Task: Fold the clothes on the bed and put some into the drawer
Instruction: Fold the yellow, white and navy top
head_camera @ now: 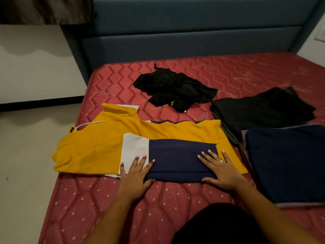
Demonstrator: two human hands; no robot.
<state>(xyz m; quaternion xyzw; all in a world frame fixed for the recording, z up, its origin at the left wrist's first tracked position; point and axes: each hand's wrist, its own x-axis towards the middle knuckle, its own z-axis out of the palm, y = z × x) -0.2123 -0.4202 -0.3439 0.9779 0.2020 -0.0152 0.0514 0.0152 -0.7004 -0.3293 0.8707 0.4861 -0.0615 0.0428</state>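
Two hands (left hand (135,175), right hand (222,171)) flat on yellow hoodie (98,147)

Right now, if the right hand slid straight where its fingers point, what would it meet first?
The right hand would cross the yellow, white and navy sweatshirt it presses, then probably meet the crumpled black garment.

The navy folded stack (288,164) at four o'clock is cut off by the right edge. The yellow print (172,103) on the crumpled black garment (174,87) at twelve o'clock cannot be read. The mattress (88,199) is cropped at six o'clock
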